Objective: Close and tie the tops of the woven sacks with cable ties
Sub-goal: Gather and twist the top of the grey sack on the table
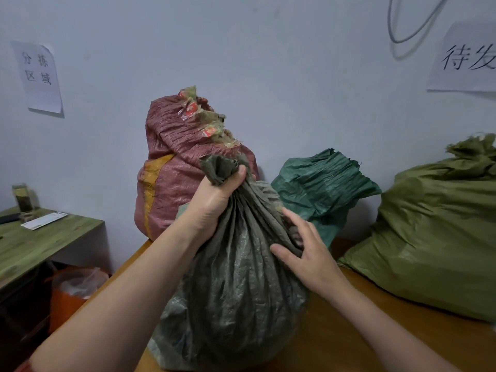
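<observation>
A dark grey-green woven sack [233, 304] stands upright on the wooden table [349, 339] right in front of me. My left hand [214, 200] grips its gathered neck, and the frayed top edge sticks out above the fist. My right hand [303, 248] lies on the sack's right shoulder, thumb and fingers pinching the pleated folds below the neck. No cable tie is visible.
A pink-red sack [171, 183] with taped top stands behind against the wall. A teal green sack [322, 189] leans at back right, an olive sack [429, 237] lies at far right. A low green table [40, 237] and orange bin [69, 296] are on the left.
</observation>
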